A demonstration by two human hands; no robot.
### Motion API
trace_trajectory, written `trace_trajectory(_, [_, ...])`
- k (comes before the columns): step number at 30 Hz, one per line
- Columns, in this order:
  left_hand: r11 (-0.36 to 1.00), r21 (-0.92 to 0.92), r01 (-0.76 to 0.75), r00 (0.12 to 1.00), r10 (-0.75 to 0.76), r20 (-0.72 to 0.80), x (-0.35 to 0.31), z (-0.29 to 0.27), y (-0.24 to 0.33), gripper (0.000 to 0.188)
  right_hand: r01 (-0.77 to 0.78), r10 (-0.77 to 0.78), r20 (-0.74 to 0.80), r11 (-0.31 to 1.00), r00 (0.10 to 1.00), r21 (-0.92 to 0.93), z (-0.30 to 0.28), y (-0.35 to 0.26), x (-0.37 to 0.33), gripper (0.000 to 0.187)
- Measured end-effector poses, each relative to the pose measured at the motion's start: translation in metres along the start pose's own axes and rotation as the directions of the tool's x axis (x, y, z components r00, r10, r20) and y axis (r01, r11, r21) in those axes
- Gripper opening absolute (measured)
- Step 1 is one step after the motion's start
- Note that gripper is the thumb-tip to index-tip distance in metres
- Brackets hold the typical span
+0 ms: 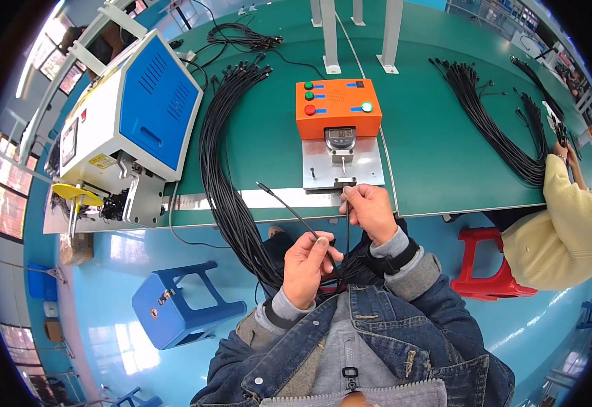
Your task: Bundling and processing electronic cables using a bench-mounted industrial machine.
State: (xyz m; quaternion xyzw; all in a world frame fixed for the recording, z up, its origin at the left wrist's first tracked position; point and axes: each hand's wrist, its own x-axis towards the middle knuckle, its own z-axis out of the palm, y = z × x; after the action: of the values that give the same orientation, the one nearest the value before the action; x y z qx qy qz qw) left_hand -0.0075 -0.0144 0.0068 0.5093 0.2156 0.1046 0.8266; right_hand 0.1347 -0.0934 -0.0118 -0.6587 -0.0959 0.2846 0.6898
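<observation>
My right hand (369, 209) pinches a black cable near its end, at the front edge of a metal test fixture (315, 163). The cable's tip is hidden by my fingers and the fixture. Above the fixture plate sits an orange box (336, 98) with green and red buttons, one of them lit, and a small digital gauge (340, 138) below it. My left hand (307, 264) is closed round another black cable (288, 207), whose free connector end points up and left. A thick bundle of black cables (218, 149) runs over the table edge towards my lap.
A blue and white machine (150, 102) stands on the green table (438, 183) at left. More cable bundles (489, 129) lie at right, where a person in a yellow top (557, 230) works. Below are a blue stool (180, 305) and a red stool (482, 271). Metal posts (391, 41) rise behind the box.
</observation>
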Motion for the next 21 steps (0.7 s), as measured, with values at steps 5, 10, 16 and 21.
trace_trajectory(5, [0.999,0.026,0.034,0.997,-0.036,0.062,-0.001,0.001,-0.001,0.019,0.013,-0.002,0.085,0.993,0.996,-0.12,-0.016,-0.004,0.0,0.023])
trace_trajectory(10, [0.997,0.049,0.064,0.981,-0.072,0.179,-0.001,0.0,-0.003,0.018,0.466,0.075,0.529,0.38,0.845,-0.799,-0.037,-0.029,-0.021,0.026])
trace_trajectory(16, [0.979,0.147,0.141,0.924,-0.184,0.335,-0.003,0.008,-0.003,0.018,0.523,-0.562,0.035,0.744,0.826,-0.416,-0.021,-0.033,-0.028,0.031])
trace_trajectory(21, [0.928,0.317,0.197,0.802,-0.339,0.492,-0.006,0.01,0.001,0.019,-0.225,0.119,0.376,0.941,0.919,0.251,-0.013,-0.035,-0.023,0.029])
